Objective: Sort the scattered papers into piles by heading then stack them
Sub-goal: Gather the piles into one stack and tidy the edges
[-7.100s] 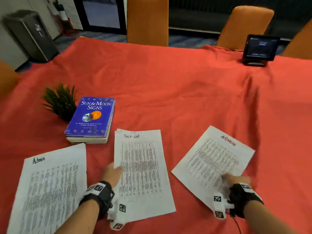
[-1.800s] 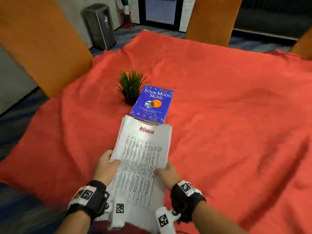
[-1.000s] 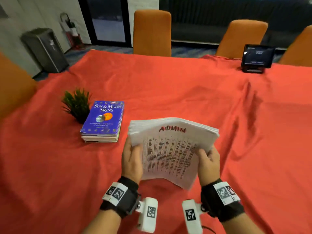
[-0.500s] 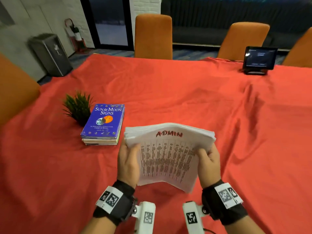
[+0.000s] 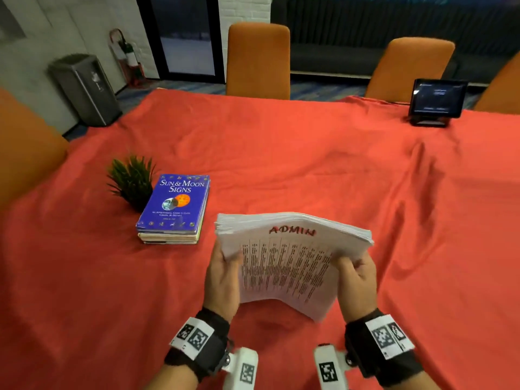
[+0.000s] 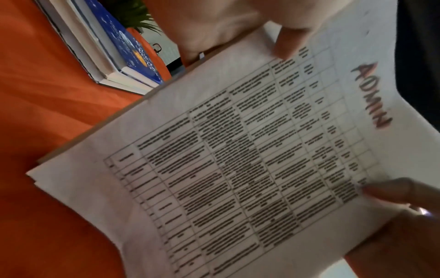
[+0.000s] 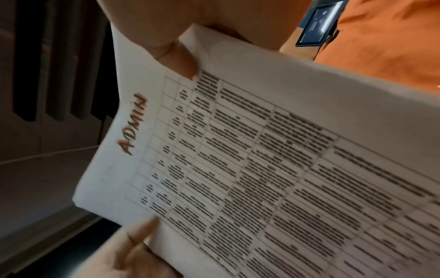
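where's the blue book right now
In the head view the blue book lies left of the held papers, topping a small book pile beside the plant.

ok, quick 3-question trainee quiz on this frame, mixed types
1. True or false: both hands grip the paper stack.
2. The red heading on the top sheet reads: A) Task List B) Admin C) Budget
3. What stands just left of the book?

Key:
1. True: the left hand and right hand each hold a side edge, and the stack is off the cloth.
2. B
3. The small plant.
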Demonstrator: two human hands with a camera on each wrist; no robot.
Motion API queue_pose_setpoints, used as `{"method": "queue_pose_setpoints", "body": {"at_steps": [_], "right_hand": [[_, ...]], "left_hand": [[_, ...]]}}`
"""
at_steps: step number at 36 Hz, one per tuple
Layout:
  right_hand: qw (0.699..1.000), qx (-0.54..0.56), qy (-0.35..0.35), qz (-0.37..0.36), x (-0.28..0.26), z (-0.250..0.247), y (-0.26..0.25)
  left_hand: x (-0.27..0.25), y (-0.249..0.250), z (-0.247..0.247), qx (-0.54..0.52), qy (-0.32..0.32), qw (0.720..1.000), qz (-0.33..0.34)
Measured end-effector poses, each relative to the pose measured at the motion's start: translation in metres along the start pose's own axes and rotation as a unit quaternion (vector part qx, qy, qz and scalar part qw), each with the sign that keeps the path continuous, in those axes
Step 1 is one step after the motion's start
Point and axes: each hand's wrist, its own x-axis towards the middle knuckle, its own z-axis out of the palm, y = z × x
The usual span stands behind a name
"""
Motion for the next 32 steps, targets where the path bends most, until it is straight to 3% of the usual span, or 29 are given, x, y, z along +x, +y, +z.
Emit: {"method": "queue_pose_setpoints", "body": {"at_steps": [4, 8, 11, 13, 15, 18, 21, 26, 29, 32], "right_hand": [[0.993, -0.077, -0.040, -0.081, 0.019, -0.009, -0.029], [0.967, -0.170, -0.088, -0.168, 0.037, -0.018, -0.079], [0.916, -0.291, -0.164, -0.225, 0.044, -0.017, -0.111], [0.892, -0.326, -0.239, -0.202, 0.047, -0.008, -0.119], [0.890, -0.316, -0.293, -0.152, 0.050, 0.004, -0.112], [0.891, -0.315, -0.304, -0.117, 0.054, 0.014, -0.085], [0.910, -0.284, -0.293, -0.077, 0.051, 0.009, -0.049], [0.935, -0.240, -0.261, 0.008, 0.034, -0.024, 0.016], [0.930, -0.263, -0.257, 0.011, 0.024, -0.041, 0.037], [0.929, -0.279, -0.245, 0.000, 0.020, -0.046, 0.044]], "left_hand": [[0.015, 0.008, -0.001, 0.032, -0.024, 0.999, 0.025], [0.035, 0.040, -0.003, 0.134, -0.088, 0.980, 0.118], [0.048, 0.068, -0.002, 0.247, -0.165, 0.938, 0.180], [0.052, 0.081, 0.004, 0.341, -0.205, 0.892, 0.213], [0.051, 0.090, 0.012, 0.411, -0.223, 0.845, 0.258], [0.047, 0.087, 0.018, 0.453, -0.247, 0.804, 0.296], [0.050, 0.063, 0.008, 0.485, -0.287, 0.778, 0.278], [0.053, 0.006, -0.051, 0.605, -0.319, 0.710, 0.166], [0.056, -0.008, -0.089, 0.632, -0.297, 0.708, 0.110], [0.061, -0.008, -0.117, 0.624, -0.276, 0.726, 0.081]]}}
